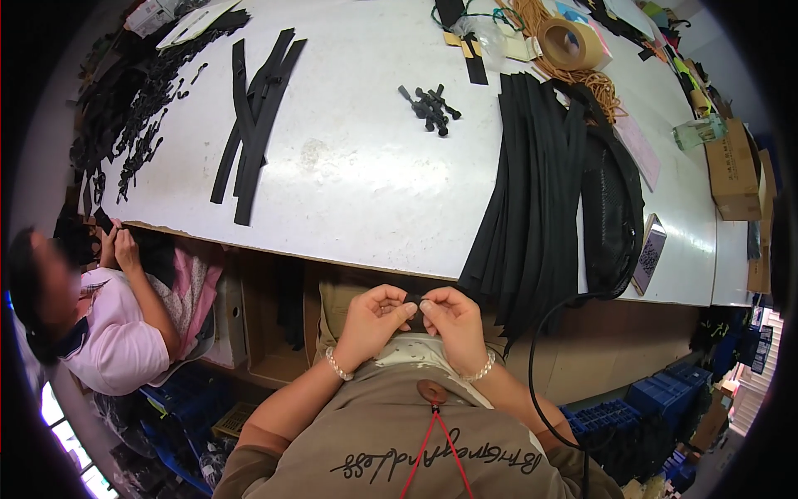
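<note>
My left hand [378, 320] and my right hand [453, 324] meet in front of my body, just below the table's near edge. Between their pinched fingertips is a small black piece [414, 299], mostly covered, so its kind cannot be made out. Just right of my right hand, a thick bundle of long black fabric strips [532, 191] hangs over the edge of the white table [357, 175]. Farther back lies a small pile of short black pieces with knobbed ends [431, 110]. Several loose black strips [258, 125] cross each other at the left.
A black mesh item [613, 208] and a phone [649, 254] lie at the right. Behind are a tape roll [572, 43] and tan cord [600, 93]. Many black pieces [141, 116] cover the far left. Another person [125, 333] sits there, hands raised. A black cable [532, 374] runs by my right arm.
</note>
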Action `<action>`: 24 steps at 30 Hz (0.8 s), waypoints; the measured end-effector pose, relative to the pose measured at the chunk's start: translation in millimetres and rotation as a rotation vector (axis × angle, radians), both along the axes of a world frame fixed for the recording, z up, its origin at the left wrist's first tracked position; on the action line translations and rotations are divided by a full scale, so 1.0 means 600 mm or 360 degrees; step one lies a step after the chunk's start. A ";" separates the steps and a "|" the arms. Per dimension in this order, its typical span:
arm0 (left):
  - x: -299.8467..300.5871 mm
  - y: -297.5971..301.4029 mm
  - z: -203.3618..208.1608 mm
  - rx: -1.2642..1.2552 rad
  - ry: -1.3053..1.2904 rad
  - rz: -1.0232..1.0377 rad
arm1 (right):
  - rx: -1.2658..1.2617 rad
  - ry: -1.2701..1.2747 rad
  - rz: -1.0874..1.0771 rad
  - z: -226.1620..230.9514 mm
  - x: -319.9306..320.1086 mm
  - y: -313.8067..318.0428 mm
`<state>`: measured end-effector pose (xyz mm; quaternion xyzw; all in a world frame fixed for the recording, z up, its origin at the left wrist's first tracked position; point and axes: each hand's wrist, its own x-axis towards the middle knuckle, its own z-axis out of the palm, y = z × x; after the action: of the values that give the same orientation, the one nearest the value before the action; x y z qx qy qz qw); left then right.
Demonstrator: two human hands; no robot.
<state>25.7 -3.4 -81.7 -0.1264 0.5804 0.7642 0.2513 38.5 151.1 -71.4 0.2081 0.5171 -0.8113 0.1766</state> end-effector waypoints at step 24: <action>-0.040 0.013 -0.016 0.0148 -0.0286 -0.0029 | -0.0539 -0.0569 -0.0622 -0.006 -0.027 -0.015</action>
<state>1.5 4.2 -91.2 -0.1772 0.5205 0.7736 0.3149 22.2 142.1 -75.2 0.4106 0.2855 -0.8549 0.1378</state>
